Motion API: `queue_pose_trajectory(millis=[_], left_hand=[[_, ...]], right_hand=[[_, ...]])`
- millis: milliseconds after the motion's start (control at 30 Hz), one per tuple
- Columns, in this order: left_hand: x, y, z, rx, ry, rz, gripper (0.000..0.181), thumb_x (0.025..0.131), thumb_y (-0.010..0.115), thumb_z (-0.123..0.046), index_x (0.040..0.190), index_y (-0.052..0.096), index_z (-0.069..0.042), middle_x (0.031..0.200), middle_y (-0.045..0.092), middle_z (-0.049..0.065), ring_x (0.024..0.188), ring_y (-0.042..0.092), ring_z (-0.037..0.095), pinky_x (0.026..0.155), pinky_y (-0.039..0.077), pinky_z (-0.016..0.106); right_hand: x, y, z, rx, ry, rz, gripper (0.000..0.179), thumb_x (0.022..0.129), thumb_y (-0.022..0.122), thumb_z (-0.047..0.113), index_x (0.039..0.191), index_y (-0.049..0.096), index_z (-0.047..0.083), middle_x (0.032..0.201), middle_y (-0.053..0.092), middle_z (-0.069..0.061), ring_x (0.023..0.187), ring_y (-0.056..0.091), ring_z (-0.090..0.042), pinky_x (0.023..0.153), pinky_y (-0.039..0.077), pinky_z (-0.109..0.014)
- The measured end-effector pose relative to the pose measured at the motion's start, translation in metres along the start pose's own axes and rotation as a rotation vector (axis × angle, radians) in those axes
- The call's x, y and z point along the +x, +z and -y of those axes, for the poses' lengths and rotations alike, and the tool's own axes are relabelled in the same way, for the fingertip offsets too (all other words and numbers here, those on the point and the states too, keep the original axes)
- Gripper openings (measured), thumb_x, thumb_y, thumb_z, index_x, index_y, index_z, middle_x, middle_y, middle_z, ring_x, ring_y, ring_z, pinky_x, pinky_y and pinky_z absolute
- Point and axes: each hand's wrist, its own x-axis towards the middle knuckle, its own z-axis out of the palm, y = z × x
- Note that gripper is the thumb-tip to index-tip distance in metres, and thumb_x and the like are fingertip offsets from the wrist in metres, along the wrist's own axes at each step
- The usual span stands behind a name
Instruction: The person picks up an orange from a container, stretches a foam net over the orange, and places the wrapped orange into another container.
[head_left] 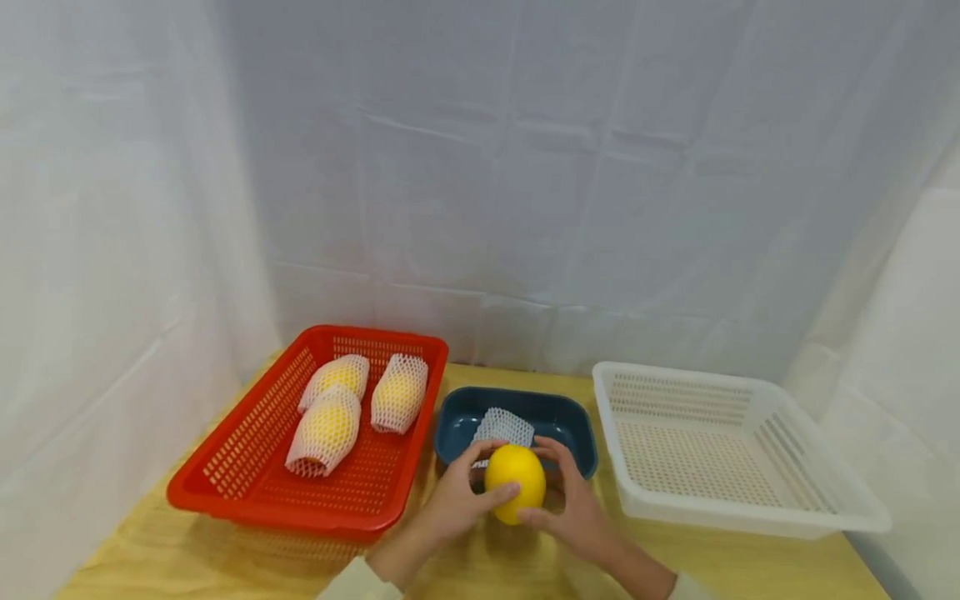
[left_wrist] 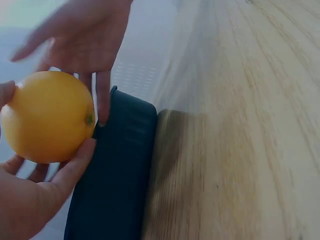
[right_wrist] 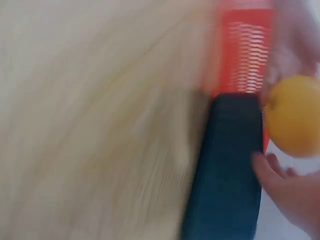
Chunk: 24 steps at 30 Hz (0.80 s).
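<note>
An orange (head_left: pixel 522 472) with a small green stem end is held up in front of a dark blue tub (head_left: pixel 557 405). My left hand (head_left: pixel 459 500) grips it, with the thumb on its near face and the fingers curled beneath and behind, as the left wrist view shows. On the other side my right hand (head_left: pixel 581 510) has its fingers spread beside the fruit. Its fingers (right_wrist: pixel 267 172) appear a little apart from the orange in the right wrist view. Inside the tub lies a white foam net sleeve (head_left: pixel 504 426), partly behind the hands.
To the left stands a red basket (head_left: pixel 247 510) holding three netted fruits (head_left: pixel 330 425). A white basket (head_left: pixel 738 517) sits at the right on the wooden table (head_left: pixel 517 575). White sheeting (head_left: pixel 480 208) rises behind and at both sides.
</note>
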Motion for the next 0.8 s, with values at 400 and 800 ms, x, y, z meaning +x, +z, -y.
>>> queue_pose_trajectory(millis=[400, 800], left_hand=[[-0.011, 0.004, 0.005, 0.409, 0.532, -0.040, 0.066, 0.076, 0.084, -0.028, 0.132, 0.050, -0.019, 0.134, 0.052, 0.006, 0.119, 0.051, 0.020, 0.098, 0.048, 0.032], [-0.010, 0.000, 0.001, -0.102, 0.064, 0.023, 0.055, 0.101, 0.052, -0.033, 0.146, 0.029, -0.011, 0.141, 0.040, 0.019, 0.125, 0.046, 0.035, 0.095, 0.049, 0.045]], right_hand=[[0.008, -0.014, 0.021, 0.683, 0.522, 0.170, 0.054, 0.100, 0.048, 0.027, 0.141, 0.032, -0.003, 0.114, 0.059, -0.009, 0.097, 0.062, -0.021, 0.092, 0.051, -0.043], [0.000, -0.004, 0.024, 0.025, 0.122, -0.078, 0.065, 0.081, 0.080, 0.025, 0.133, 0.044, 0.007, 0.131, 0.051, -0.012, 0.108, 0.055, -0.023, 0.091, 0.052, -0.036]])
